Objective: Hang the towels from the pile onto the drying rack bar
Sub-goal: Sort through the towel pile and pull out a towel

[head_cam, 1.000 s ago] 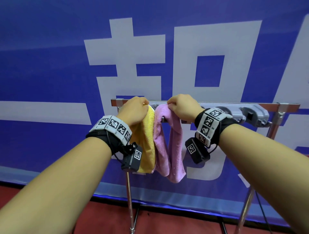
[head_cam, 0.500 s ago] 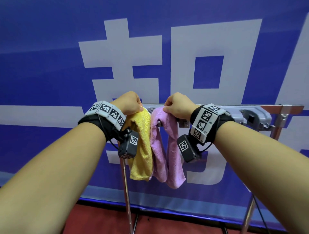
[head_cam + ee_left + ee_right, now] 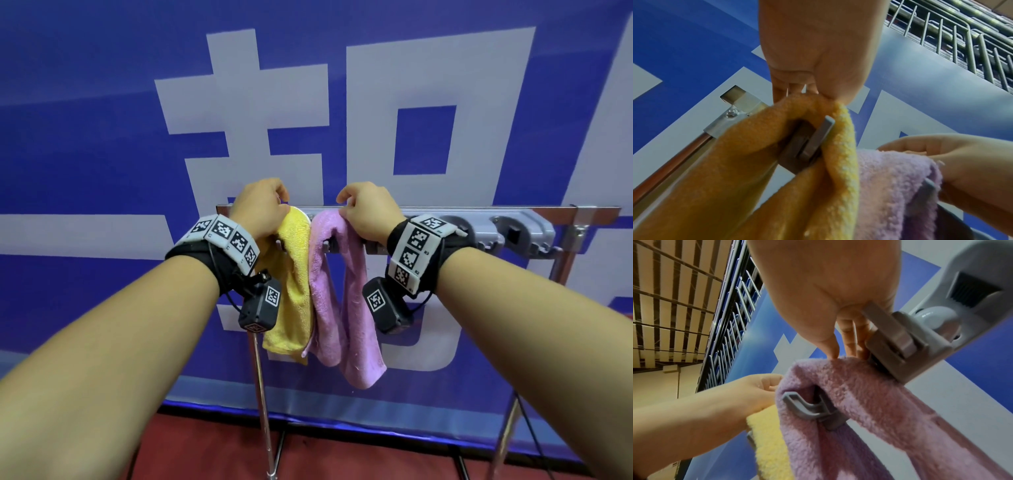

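A yellow towel (image 3: 294, 274) and a pink towel (image 3: 329, 291) hang folded over the left end of the grey drying rack bar (image 3: 421, 210), side by side and touching. My left hand (image 3: 281, 202) sits on top of the yellow towel (image 3: 777, 162), with curled fingers and thumb pinching its top fold. The right hand (image 3: 346, 202) is at the crest of the pink towel (image 3: 838, 418), thumb tip and fingers pinching the fold there. Grey hooks (image 3: 803, 408) under the bar poke out between the towel halves. The pile is out of view.
Grey clip units (image 3: 520, 233) take up the bar's right half. A metal left leg (image 3: 263, 411) and a right upright (image 3: 568, 246) stand on the red floor (image 3: 342, 455). Close behind the rack is a blue banner wall (image 3: 102, 137).
Both hands have lifted from gripping over the bar to pinching only the towel tops with their fingertips. The towels still hang in the same place.
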A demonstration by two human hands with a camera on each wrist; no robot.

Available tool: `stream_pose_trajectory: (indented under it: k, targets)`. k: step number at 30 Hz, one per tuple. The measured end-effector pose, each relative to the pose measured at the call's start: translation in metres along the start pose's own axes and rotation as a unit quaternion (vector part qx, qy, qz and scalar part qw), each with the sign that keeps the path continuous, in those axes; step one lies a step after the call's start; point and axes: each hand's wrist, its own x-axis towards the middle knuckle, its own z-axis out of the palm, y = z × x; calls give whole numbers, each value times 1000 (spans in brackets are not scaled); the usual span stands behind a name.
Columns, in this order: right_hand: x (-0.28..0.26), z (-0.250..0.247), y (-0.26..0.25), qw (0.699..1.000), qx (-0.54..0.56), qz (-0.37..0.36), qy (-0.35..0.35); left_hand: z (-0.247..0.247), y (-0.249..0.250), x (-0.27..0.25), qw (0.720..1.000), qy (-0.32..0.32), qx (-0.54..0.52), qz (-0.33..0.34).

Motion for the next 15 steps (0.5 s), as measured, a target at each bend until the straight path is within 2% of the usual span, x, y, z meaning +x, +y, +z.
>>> stream_pose_trajectory:
  k: [5, 7, 11, 15]
  targets:
    - [-27, -9, -13, 1000, -12, -14, -23, -4, 11, -22, 999, -10, 28, 27]
    - [-42, -17, -18, 999, -27, -19, -29, -9, 18, -35, 999, -13, 39, 22]
    - [-79, -37, -26, 998, -45, -32, -39, -25, 30, -69, 995, -65, 74, 7]
    - [-117, -58, -29, 998, -46, -26, -46, -37, 44, -106, 994, -69, 84, 14]
